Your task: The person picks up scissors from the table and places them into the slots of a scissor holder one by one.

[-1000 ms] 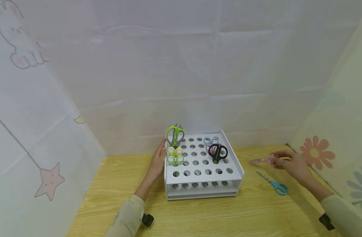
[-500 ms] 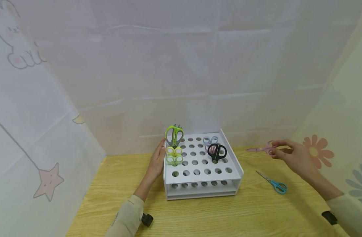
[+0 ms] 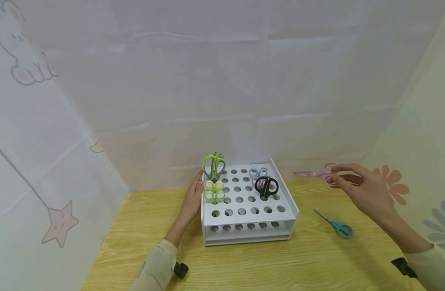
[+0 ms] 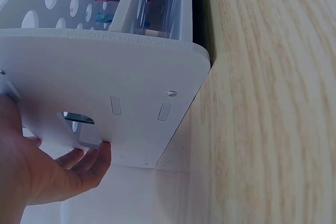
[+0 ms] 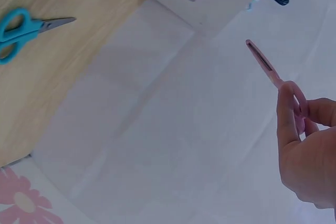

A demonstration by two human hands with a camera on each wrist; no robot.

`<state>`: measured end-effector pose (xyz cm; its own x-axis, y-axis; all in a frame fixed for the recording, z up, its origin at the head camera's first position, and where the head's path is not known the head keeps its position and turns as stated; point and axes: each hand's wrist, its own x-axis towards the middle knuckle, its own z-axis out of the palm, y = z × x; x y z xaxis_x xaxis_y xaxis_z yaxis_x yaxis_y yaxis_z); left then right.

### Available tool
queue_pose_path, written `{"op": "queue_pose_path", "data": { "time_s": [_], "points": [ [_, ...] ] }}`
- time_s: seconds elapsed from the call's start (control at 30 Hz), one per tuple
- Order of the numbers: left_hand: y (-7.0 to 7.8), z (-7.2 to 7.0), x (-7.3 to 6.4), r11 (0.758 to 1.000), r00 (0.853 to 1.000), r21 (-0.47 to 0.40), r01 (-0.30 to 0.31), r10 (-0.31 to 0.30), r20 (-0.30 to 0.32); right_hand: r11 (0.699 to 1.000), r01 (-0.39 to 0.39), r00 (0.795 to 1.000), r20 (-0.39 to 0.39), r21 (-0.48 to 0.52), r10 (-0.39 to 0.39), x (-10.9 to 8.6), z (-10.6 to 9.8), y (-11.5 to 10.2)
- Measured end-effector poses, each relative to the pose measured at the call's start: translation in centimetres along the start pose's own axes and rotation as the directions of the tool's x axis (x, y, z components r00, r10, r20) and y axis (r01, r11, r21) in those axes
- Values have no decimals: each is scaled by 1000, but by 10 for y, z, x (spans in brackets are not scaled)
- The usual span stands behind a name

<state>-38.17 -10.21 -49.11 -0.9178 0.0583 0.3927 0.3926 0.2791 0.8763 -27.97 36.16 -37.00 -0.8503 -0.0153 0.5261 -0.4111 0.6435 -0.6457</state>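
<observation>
My right hand (image 3: 368, 192) pinches a pair of pink scissors (image 3: 322, 173) by the finger loops, raised above the table with the blades pointing left. In the right wrist view these scissors (image 5: 265, 64) show nearly edge-on. My left hand (image 3: 191, 201) rests against the left side of a white rack (image 3: 251, 217) with rows of round holes. Its fingertips (image 4: 105, 148) lie beside a cutout in the side panel. In the rack stand green-and-grey scissors (image 3: 214, 167), yellow (image 3: 214, 186) and green scissors (image 3: 215, 197) on the left, and black scissors (image 3: 266, 187) on the right.
Teal scissors (image 3: 339, 227) lie on the wooden table (image 3: 251, 266) to the right of the rack. Light blue scissors (image 3: 258, 172) and another pink pair (image 3: 259, 182) stand behind the black ones. A pale wall covering (image 3: 244, 81) closes the back.
My right hand has lifted the pink scissors up from near the tabletop and shifted them slightly left. The left hand and the rack stay as they were.
</observation>
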Motion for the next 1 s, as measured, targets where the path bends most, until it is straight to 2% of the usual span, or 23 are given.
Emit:
{"op": "queue_pose_path", "data": {
  "time_s": [0.2,0.4,0.47,0.63,0.73,1.0],
  "points": [
    [-2,0,-1,1000,1000,-12,1,-1,-3,999,17,1000,-7,28,-16,1,2,-19],
    [3,0,-1,1000,1000,-2,2,-2,-10,992,53,999,-8,113,-53,4,11,-41],
    [4,0,0,1000,1000,-3,0,0,-10,992,53,999,-4,113,-53,5,15,-47],
    [3,0,2,1000,1000,-13,-10,10,-1,988,70,995,53,141,-79,8,28,-56],
    [3,-1,1,1000,1000,-12,-8,8,5,977,95,990,84,192,-113,12,39,-59],
    [1,1,0,1000,1000,19,-12,12,-13,980,100,975,177,174,-131,17,65,-69]
  ]
}}
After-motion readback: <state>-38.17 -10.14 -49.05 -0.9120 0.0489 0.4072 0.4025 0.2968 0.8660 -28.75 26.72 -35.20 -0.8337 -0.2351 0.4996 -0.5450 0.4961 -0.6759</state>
